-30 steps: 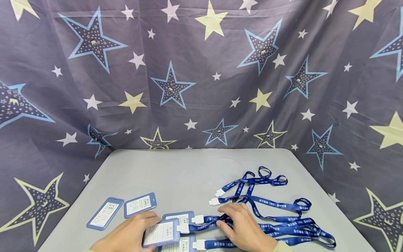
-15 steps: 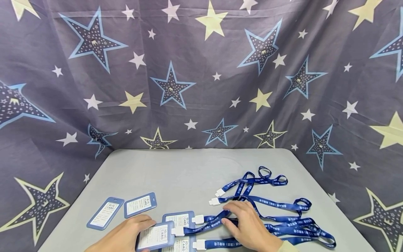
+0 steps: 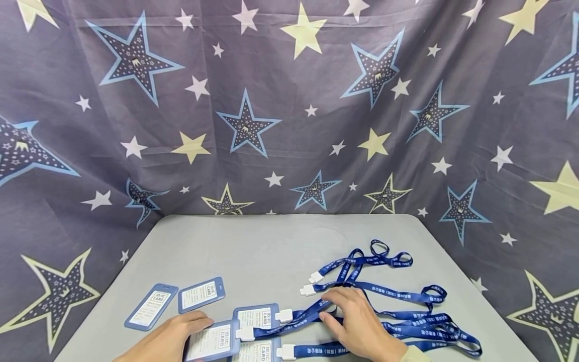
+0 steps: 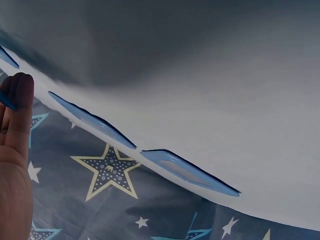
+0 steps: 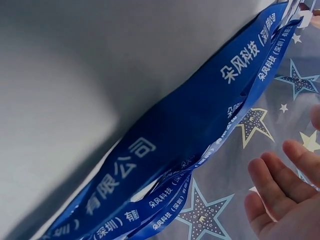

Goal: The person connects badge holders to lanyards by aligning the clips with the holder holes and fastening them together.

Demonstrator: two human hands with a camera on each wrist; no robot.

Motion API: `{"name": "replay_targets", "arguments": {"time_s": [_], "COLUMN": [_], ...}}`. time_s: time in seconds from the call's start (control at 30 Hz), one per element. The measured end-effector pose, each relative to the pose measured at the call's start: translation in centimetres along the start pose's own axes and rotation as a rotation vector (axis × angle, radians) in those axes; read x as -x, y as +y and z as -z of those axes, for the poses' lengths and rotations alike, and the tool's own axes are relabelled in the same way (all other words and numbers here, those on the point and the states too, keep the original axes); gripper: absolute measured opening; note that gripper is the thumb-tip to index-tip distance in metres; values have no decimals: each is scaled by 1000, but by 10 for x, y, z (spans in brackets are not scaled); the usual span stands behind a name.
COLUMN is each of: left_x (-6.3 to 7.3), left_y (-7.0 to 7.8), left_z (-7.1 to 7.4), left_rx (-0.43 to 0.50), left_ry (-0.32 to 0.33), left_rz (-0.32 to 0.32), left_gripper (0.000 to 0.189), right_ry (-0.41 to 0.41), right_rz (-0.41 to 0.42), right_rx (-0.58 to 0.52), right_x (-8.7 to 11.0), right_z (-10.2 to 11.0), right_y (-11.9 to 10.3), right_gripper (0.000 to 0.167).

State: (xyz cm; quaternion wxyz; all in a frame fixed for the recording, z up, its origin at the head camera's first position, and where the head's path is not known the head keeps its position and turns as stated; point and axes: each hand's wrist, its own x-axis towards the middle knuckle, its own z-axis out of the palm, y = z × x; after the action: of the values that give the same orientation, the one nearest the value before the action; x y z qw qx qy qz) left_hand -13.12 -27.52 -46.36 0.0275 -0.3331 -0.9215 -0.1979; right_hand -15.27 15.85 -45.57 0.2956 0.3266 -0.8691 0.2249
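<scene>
A blue-framed ID badge holder (image 3: 210, 343) is pinched at its left side by my left hand (image 3: 169, 339); in the left wrist view a bit of blue edge shows between the fingers. Its white clip (image 3: 246, 333) joins it to a blue lanyard (image 3: 280, 330) running right. My right hand (image 3: 359, 327) is over the lanyard straps, thumb and fingers apart, with the strap passing between. The right wrist view shows those fingers (image 5: 272, 182) loosely bent beside the printed straps (image 5: 165, 135). Partly under the held badge lie an upper badge (image 3: 253, 317) and a lower badge (image 3: 258, 352), both clipped to lanyards.
Two badge holders without lanyards, one tilted (image 3: 151, 307) and one nearer the middle (image 3: 201, 295), lie at the left of the grey table (image 3: 271, 246). Two lanyards with bare white clips (image 3: 308, 289) lie behind my right hand. A star-printed curtain (image 3: 289, 125) encloses the table.
My left hand has drawn the held badge leftward, its clip and strap following. My right hand has shifted slightly right, and the strap near it lies straighter.
</scene>
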Motion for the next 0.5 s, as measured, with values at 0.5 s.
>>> {"name": "replay_targets", "arguments": {"time_s": [0.5], "left_x": [8], "left_y": [-9], "left_z": [2], "left_rx": [33], "left_ry": [-58], "left_rz": [19], "left_gripper": [81], "right_ry": [-17], "right_rz": [-28], "right_rx": [9], "right_x": [2], "right_z": [3], "right_y": [3], "right_gripper": [29]}}
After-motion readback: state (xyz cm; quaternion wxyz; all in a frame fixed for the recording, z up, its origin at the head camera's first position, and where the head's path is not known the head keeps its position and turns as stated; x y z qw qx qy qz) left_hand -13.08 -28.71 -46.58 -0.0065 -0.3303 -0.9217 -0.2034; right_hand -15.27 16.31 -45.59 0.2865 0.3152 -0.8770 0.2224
